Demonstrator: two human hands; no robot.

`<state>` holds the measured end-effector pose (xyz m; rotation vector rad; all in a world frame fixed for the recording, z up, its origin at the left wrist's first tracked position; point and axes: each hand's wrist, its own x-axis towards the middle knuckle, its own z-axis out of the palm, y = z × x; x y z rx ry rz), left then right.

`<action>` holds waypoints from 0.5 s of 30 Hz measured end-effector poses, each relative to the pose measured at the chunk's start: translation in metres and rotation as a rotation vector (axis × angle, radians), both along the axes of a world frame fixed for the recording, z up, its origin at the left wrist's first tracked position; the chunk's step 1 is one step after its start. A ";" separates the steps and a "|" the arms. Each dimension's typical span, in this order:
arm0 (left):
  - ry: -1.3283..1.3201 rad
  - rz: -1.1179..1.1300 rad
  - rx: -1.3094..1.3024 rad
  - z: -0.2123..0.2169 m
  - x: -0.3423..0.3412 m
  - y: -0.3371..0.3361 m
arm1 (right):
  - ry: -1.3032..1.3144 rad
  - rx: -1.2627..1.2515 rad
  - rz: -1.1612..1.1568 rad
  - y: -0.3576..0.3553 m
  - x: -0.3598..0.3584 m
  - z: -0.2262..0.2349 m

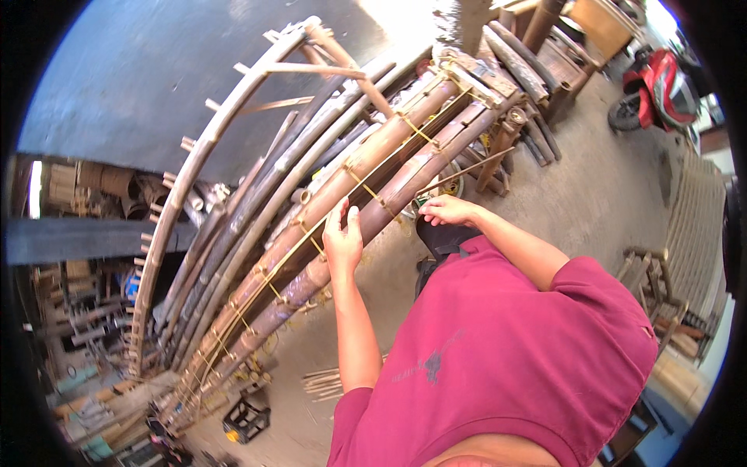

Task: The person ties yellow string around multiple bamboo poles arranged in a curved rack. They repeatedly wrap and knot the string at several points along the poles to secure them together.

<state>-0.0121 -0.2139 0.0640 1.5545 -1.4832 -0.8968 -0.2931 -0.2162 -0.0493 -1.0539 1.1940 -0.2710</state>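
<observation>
Workshop yard: left hand (342,241) raised, fingers open on bamboo poles (366,194); right hand (445,210) curled gripping thin strip (467,173).

packages: none seen.
labels: none seen.
signs: none seen.
screens: none seen.
</observation>
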 end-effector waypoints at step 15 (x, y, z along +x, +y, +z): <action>-0.191 -0.436 -0.041 0.005 -0.236 -0.151 | -0.225 0.084 -0.861 -0.077 -0.177 -0.035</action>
